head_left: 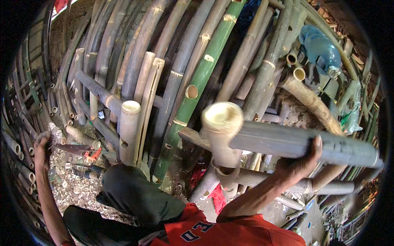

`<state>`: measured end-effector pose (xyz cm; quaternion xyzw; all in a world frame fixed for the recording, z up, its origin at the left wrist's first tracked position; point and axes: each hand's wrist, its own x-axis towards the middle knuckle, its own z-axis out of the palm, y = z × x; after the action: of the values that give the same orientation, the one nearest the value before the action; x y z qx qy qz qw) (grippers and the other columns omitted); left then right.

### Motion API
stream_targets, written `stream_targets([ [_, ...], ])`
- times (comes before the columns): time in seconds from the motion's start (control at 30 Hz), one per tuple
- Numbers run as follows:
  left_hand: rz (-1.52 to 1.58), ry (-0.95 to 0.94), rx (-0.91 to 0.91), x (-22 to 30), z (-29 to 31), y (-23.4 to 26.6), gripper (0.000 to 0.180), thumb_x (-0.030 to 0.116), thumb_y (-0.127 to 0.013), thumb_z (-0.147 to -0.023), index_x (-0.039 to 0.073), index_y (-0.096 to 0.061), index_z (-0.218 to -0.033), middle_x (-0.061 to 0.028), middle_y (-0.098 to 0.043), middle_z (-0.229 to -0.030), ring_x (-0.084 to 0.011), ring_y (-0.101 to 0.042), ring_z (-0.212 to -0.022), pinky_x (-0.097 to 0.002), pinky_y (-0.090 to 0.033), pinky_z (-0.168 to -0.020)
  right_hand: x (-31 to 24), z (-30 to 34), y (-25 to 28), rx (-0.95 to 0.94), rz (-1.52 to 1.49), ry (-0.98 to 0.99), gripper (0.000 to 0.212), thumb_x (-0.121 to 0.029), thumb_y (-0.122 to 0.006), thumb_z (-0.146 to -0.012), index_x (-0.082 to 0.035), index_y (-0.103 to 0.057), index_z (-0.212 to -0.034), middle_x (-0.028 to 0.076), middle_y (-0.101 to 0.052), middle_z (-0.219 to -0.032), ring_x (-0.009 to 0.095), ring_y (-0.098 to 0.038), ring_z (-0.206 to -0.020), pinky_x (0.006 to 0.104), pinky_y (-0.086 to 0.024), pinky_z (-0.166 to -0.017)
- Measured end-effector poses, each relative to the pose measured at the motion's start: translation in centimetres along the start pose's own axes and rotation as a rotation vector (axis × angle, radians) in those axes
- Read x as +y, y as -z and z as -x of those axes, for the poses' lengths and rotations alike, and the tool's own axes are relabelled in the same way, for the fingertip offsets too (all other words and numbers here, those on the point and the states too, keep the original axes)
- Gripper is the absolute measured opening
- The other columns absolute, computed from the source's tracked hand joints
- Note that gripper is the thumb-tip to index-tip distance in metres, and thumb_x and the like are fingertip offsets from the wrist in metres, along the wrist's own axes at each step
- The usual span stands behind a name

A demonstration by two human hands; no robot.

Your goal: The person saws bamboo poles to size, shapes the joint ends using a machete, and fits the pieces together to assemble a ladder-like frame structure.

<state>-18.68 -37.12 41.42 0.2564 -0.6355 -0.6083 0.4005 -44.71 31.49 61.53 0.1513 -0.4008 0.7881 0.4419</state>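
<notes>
My right hand (pixel 301 158) is wrapped round a thick grey bamboo pole (pixel 266 141), lifted on the right with its thumb along the near side. The pole's left end meets a shorter, pale-ended bamboo piece (pixel 221 117), blurred by motion; below it sits a holed bamboo piece (pixel 205 184). At far left, my left hand (pixel 42 141) has curled fingers beside a pale bamboo piece (pixel 57 133). A dark flat blade (pixel 72 148) runs from near this hand toward a red-orange part (pixel 93 154); whether the hand holds it is unclear.
Long bamboo poles lean across the back, one bright green (pixel 201 76). A short upright bamboo post (pixel 130 131) stands before them. A blue plastic bottle (pixel 320 47) lies at upper right. Wood chips (pixel 78 188) cover the ground near my knees; red cloth (pixel 218 199) lies by the frame.
</notes>
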Motion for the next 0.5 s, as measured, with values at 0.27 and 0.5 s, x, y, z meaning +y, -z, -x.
stream_targets([
  [0.27,0.176,0.044,-0.367,6.7,9.5,-8.8,0.040,0.018,-0.072,-0.087,0.003,-0.067,-0.124,-0.0105,-0.074,-0.112,-0.0187,-0.069,-0.107,-0.0334,-0.058,-0.090,-6.7,12.9,-21.1,-0.342,-0.206,0.032,0.045,-0.030,-0.082,-0.085,0.005,-0.068,-0.109,0.011,-0.068,-0.096,0.020,-0.066,-0.081,0.0340,-0.054,-0.077],
  [0.5,0.054,-0.055,-0.926,5.7,12.2,-7.4,0.121,0.016,-0.093,-0.066,0.009,-0.020,-0.162,-0.0159,-0.039,-0.159,-0.0278,-0.042,-0.144,-0.0473,-0.037,-0.118,-13.2,25.6,-34.7,-0.669,-0.495,-0.007,0.050,-0.030,-0.080,-0.087,0.008,-0.062,-0.115,0.016,-0.065,-0.102,0.025,-0.064,-0.089,0.0380,-0.050,-0.084],
])
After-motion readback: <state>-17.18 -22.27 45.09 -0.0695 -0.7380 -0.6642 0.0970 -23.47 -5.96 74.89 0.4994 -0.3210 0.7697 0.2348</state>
